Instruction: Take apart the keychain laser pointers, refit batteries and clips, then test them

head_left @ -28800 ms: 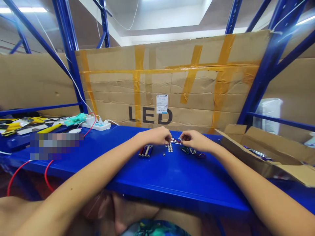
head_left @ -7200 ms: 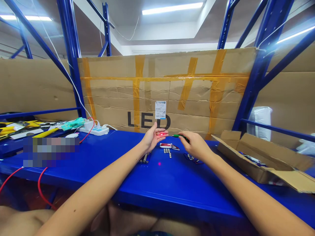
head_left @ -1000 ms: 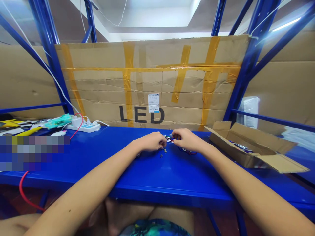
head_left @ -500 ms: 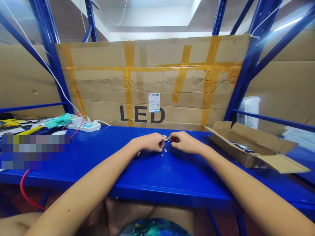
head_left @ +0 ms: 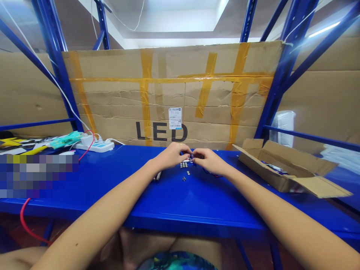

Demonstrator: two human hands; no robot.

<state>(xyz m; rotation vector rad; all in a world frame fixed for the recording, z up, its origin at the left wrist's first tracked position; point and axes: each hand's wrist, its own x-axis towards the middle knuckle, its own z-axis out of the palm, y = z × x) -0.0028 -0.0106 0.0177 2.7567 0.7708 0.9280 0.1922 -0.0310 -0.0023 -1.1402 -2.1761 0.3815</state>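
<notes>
My left hand (head_left: pixel 174 154) is closed in a pinch over the middle of the blue table, its fingertips close to those of my right hand (head_left: pixel 207 161). My right hand is also closed, around a small dark item (head_left: pixel 192 156) between the two hands; its kind is too small to make out. Several small round metal pieces (head_left: pixel 183 165) lie grouped just below my left fingers. Nearer me are a loose round piece (head_left: pixel 188 173) and another small metal piece (head_left: pixel 184 179). Slim metal rods (head_left: pixel 158 176) lie partly hidden under my left wrist. Thin blue and red parts (head_left: pixel 211 173) show under my right hand.
An open cardboard box (head_left: pixel 277 176) with slim blue and silver items stands at the right. On the left are a white power strip (head_left: pixel 97 144), a red cable (head_left: pixel 25 221) and clutter. A large cardboard sheet (head_left: pixel 120 101) rises behind the blue table (head_left: pixel 197 204), between blue posts.
My left hand has lifted and moved away from the table, uncovering the group of round metal pieces. Both hands have come together at the small item. The view has shifted slightly.
</notes>
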